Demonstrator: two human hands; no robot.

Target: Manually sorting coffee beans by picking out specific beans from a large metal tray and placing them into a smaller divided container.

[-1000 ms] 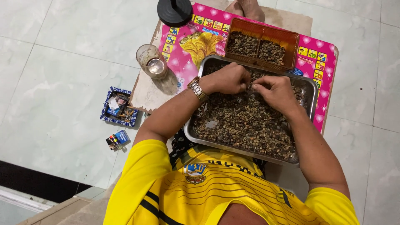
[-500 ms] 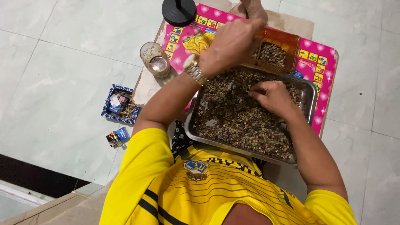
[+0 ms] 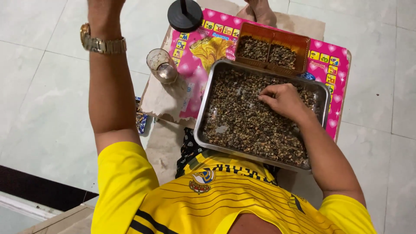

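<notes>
Metal tray [image 3: 203, 125], one; right hand [image 3: 284, 100] resting on its beans [image 3: 242, 117].

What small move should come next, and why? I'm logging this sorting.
Probably bring the raised left hand back down to the metal tray: only the right hand rests on the small dark seeds, fingertips pinched.

left arm raised, right hand [image 3: 284, 100] curled
</notes>
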